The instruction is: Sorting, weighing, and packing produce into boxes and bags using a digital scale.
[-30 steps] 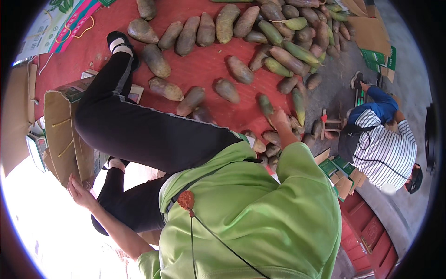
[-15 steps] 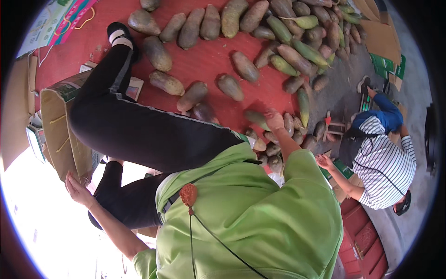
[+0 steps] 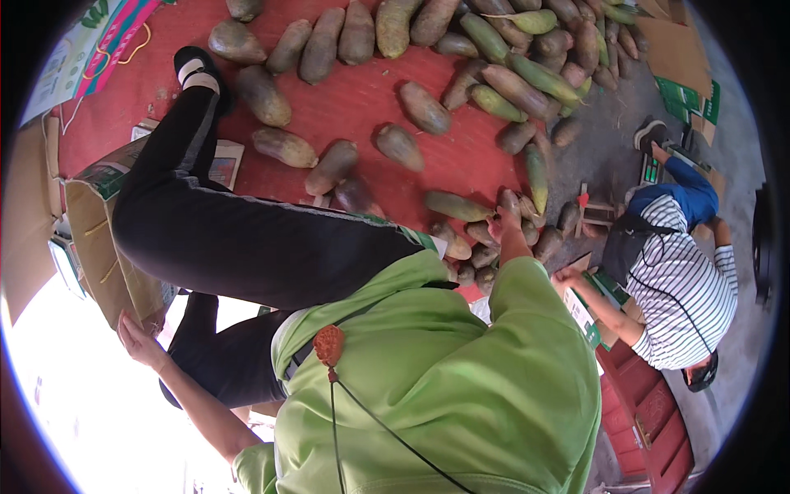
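Note:
My right hand (image 3: 508, 226) reaches down into a group of radishes past my thigh, its fingers curled around the near end of a brownish radish (image 3: 509, 201). Part of the grip is hidden from above. Just left of it lies a longer green radish (image 3: 457, 205), not held. On the far left, my left hand (image 3: 141, 342) holds nothing, its fingers stretched out beside the lower edge of a brown paper bag (image 3: 99, 259) with rope handles. Whether the fingertips touch the bag I cannot tell.
Many radishes (image 3: 527, 90) are heaped on a red ground sheet (image 3: 354, 107), with loose ones nearer my leg. To the right a person in a striped shirt (image 3: 683, 284) bends over beside green-and-white cartons (image 3: 588, 317). A small wooden stool (image 3: 599, 210) stands between us.
My right hand has moved from the green radish rightward and closer to me, onto the brownish one. My left hand has barely moved. The other person's hand has come down to a carton.

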`<state>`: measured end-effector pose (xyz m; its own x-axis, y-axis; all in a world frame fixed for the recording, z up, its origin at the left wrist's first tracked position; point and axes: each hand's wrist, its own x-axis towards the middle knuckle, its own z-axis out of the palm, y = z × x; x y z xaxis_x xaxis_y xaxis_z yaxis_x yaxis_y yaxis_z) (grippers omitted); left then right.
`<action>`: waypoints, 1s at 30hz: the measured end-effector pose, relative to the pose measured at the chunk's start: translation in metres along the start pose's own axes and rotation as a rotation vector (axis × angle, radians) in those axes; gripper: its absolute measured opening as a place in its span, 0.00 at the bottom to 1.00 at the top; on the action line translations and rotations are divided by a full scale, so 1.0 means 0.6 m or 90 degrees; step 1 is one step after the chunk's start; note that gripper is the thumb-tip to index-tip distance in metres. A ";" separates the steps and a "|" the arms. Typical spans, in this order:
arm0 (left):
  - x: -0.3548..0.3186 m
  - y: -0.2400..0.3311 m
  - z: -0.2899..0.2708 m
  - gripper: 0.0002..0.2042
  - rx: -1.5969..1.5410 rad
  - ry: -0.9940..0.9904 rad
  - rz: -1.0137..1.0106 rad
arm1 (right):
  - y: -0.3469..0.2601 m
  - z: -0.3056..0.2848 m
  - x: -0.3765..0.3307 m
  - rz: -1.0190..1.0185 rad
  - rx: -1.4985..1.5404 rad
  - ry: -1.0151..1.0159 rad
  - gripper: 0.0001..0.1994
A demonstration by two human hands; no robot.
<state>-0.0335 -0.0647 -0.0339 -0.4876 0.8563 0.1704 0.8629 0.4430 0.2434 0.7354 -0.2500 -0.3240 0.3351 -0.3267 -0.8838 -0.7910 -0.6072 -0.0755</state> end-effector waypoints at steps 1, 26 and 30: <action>0.001 -0.003 -0.001 0.16 0.006 0.008 -0.003 | 0.001 0.008 0.003 0.018 0.004 -0.017 0.11; 0.000 -0.009 -0.017 0.13 0.003 -0.014 -0.007 | 0.018 0.169 -0.113 -0.304 -0.199 -0.122 0.17; 0.009 0.014 0.003 0.13 -0.031 -0.017 0.006 | -0.023 0.222 -0.085 -0.521 -0.271 -0.231 0.17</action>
<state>-0.0288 -0.0562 -0.0325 -0.4749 0.8675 0.1481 0.8599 0.4216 0.2877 0.6611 -0.1284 -0.3394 0.4629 0.5083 -0.7262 -0.1111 -0.7796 -0.6164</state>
